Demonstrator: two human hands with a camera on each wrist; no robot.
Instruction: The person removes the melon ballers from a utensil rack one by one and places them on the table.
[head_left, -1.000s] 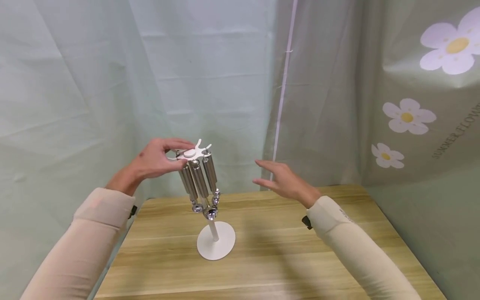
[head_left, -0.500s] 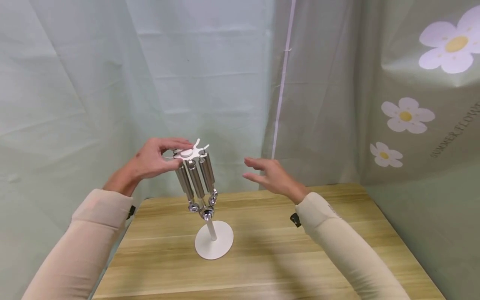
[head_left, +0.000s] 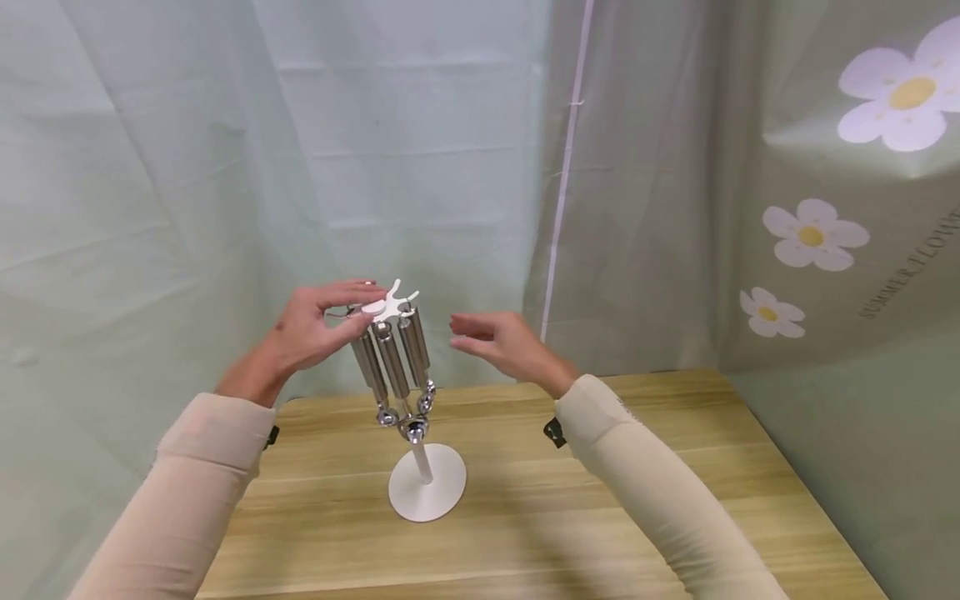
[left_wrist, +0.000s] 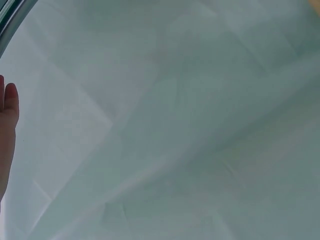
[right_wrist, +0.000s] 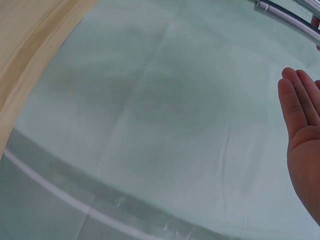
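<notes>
Three silver metal tubes (head_left: 393, 357) with shiny round ends hang from the white branched top (head_left: 386, 306) of a white stand, and we see its round white base (head_left: 427, 493) sitting near the middle of the light wooden table (head_left: 675, 433), toward the back edge. Our left hand (head_left: 315, 327) pinches that branched top, thumb below and fingers curled over it. Our right hand (head_left: 502, 343) hovers just beside the tubes, fingers straight and relaxed, touching nothing. Cream sleeves (head_left: 652, 492) cover both arms. Pale green cloth (head_left: 225, 167) hangs behind, and a white-flowered curtain (head_left: 817, 233) drapes on the right.
</notes>
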